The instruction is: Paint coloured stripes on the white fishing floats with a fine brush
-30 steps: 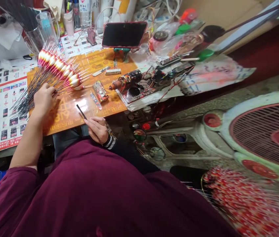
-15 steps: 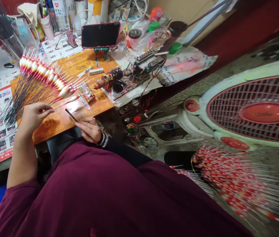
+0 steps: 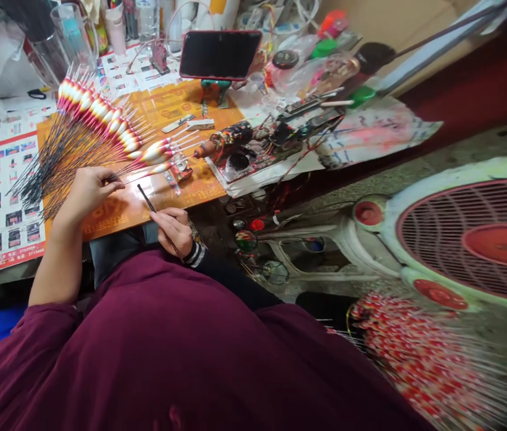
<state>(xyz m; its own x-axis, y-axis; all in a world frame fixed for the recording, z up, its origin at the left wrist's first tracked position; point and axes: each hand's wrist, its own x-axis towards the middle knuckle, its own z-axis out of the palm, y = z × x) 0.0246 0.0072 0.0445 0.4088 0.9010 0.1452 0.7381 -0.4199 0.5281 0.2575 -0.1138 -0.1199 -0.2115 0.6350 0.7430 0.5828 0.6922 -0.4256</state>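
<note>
My left hand (image 3: 96,190) is closed in a pinch at the orange board's front part. Its thumb and fingers grip the thin stem of a fishing float (image 3: 157,170), whose slim white, yellow and red body points right. Beyond that hand, a fanned row of similar fishing floats (image 3: 100,112) lies on the board, dark stems toward me. My right hand (image 3: 175,230) is closed around a thin black brush (image 3: 146,197) at the board's front edge. The brush's upper end points up and left toward the held float, apart from it.
A phone (image 3: 220,55) stands on a holder behind the orange board (image 3: 145,99). Right of the board sits a paint-stained motor device (image 3: 233,136). A fan (image 3: 473,227) stands on the right, above a large bundle of red and white floats (image 3: 419,350). Jars and cups crowd the back.
The view has shifted, so the table and both hands appear farther right and the table slightly higher. My hands keep their grips on the float and the brush.
</note>
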